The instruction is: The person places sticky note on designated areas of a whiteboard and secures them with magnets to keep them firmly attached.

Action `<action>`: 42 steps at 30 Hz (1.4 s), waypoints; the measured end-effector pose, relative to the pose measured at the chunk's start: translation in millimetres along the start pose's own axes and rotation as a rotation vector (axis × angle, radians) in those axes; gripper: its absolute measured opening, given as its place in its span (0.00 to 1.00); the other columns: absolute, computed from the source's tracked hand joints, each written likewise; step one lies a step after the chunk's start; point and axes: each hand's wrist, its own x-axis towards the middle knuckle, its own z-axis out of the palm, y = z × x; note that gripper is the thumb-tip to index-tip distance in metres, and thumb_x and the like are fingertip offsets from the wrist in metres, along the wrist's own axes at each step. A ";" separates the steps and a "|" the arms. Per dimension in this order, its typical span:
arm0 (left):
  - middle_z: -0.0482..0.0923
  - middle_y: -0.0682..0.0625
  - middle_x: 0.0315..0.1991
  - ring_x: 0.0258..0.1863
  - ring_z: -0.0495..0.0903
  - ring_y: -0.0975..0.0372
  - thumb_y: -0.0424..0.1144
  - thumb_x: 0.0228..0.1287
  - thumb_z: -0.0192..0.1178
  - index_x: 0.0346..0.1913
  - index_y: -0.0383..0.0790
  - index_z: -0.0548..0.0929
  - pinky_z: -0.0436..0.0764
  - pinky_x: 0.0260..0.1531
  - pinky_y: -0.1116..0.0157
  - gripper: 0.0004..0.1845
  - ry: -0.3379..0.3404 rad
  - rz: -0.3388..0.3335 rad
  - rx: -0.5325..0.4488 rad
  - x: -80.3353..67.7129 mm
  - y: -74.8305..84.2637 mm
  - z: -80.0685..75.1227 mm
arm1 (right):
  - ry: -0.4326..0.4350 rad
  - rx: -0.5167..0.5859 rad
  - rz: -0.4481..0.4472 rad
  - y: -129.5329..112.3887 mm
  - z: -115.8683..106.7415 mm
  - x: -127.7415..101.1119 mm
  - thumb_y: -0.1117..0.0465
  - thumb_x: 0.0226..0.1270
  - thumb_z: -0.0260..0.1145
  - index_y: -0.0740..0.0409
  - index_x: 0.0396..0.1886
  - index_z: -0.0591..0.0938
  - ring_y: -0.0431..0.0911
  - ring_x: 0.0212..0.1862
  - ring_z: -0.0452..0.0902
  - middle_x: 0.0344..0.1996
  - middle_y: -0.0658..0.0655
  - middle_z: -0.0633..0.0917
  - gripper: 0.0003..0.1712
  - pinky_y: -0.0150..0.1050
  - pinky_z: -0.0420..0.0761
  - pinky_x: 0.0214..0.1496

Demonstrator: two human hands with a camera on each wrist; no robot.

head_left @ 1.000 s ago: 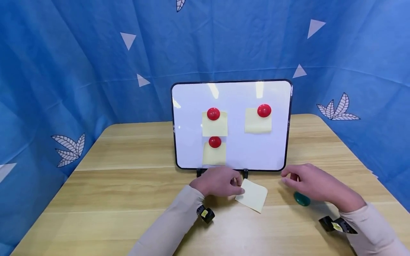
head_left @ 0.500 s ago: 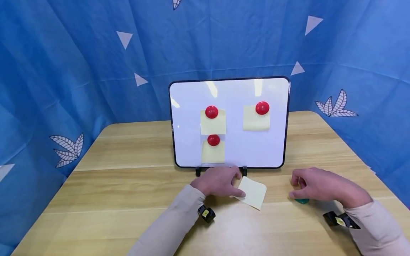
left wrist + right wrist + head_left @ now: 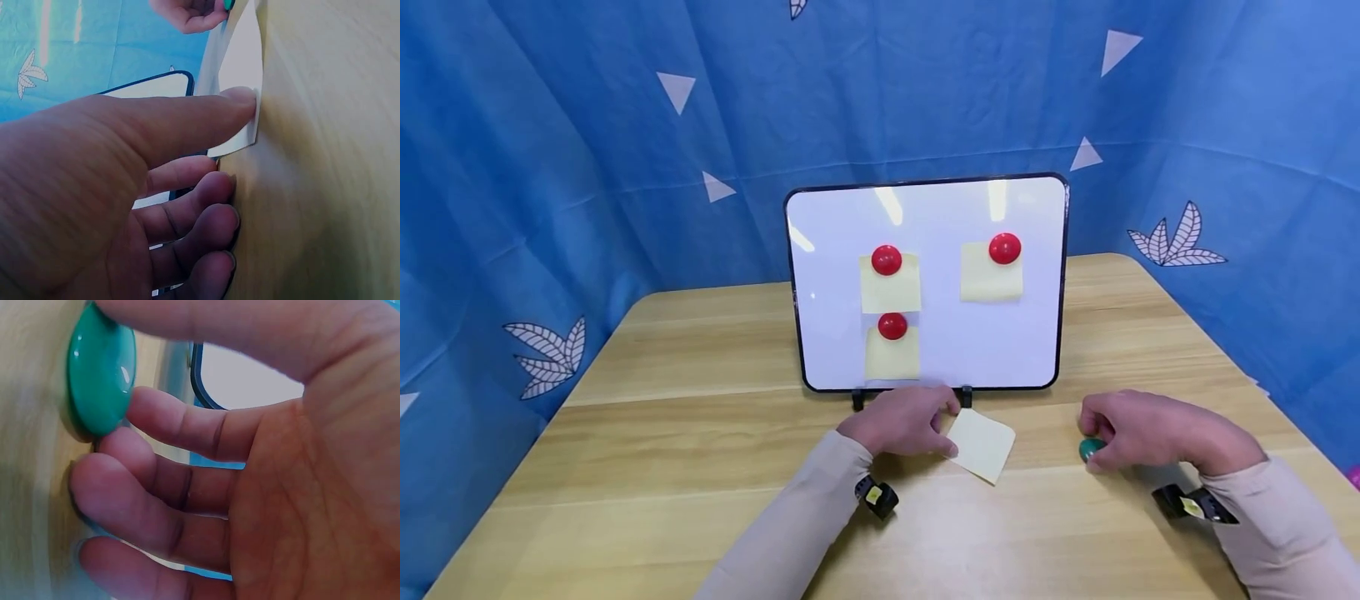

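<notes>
In the head view my right hand [image 3: 1142, 429] pinches a glossy green round magnet [image 3: 1092, 450] at the table's right side. The right wrist view shows the magnet [image 3: 102, 372] between the thumb and the fingertips, close over the wood. My left hand [image 3: 902, 421] rests low over the table in front of the whiteboard, its thumb at the left edge of a pale yellow paper note [image 3: 983, 446]. Seen from the left wrist, the thumb lies on that note [image 3: 240, 65], while the loosely bent fingers stay apart from the thumb, their tips at the table.
A black-framed whiteboard [image 3: 940, 350] stands on small black feet behind the hands. Red magnets [image 3: 887, 260] hold 3 yellow notes [image 3: 991, 287] on it. The wooden table [image 3: 625, 467] reaches back to a blue patterned curtain [image 3: 880, 100].
My right hand has moved down and right onto the green magnet, gripped it and shifted it slightly left. The left hand stays by the note. The head view has shifted slightly.
</notes>
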 end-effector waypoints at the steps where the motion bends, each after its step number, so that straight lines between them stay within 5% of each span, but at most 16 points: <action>1: 0.76 0.61 0.31 0.30 0.74 0.69 0.50 0.59 0.73 0.57 0.50 0.78 0.75 0.31 0.70 0.25 -0.006 0.003 -0.007 0.1 -0.3 -0.2 | -0.002 0.008 0.007 -0.2 0.0 0.4 0.53 0.52 0.79 0.52 0.34 0.76 0.43 0.26 0.68 0.23 0.50 0.73 0.20 0.35 0.66 0.27; 11: 0.76 0.60 0.31 0.29 0.74 0.67 0.45 0.59 0.74 0.60 0.53 0.79 0.74 0.28 0.69 0.26 -0.044 -0.008 -0.045 0.7 -0.9 -1.3 | 0.073 0.015 -0.059 -0.6 5.8 7.7 0.48 0.56 0.78 0.51 0.34 0.77 0.42 0.26 0.68 0.23 0.48 0.72 0.19 0.34 0.66 0.27; 20: 0.76 0.58 0.32 0.30 0.74 0.66 0.38 0.60 0.73 0.58 0.52 0.80 0.73 0.29 0.69 0.23 -0.071 0.060 -0.096 1.3 -4.8 -6.0 | 0.148 0.009 -0.112 -5.8 8.0 13.3 0.54 0.58 0.76 0.53 0.38 0.79 0.43 0.31 0.70 0.29 0.49 0.75 0.16 0.36 0.71 0.31; 30: 0.76 0.58 0.31 0.33 0.73 0.68 0.36 0.60 0.72 0.41 0.46 0.81 0.75 0.37 0.71 0.11 -0.051 0.059 -0.143 0.1 -7.6 -6.6 | 0.186 -0.042 -0.114 -6.3 6.5 15.8 0.53 0.58 0.77 0.57 0.45 0.81 0.44 0.36 0.71 0.33 0.49 0.76 0.21 0.38 0.75 0.37; 42: 0.77 0.58 0.27 0.29 0.73 0.67 0.37 0.61 0.72 0.33 0.48 0.81 0.74 0.31 0.71 0.08 -0.045 0.054 -0.159 -0.3 -12.8 -4.4 | 0.167 -0.039 -0.088 -5.7 7.4 17.2 0.53 0.55 0.79 0.54 0.41 0.81 0.45 0.37 0.71 0.34 0.49 0.76 0.19 0.40 0.76 0.38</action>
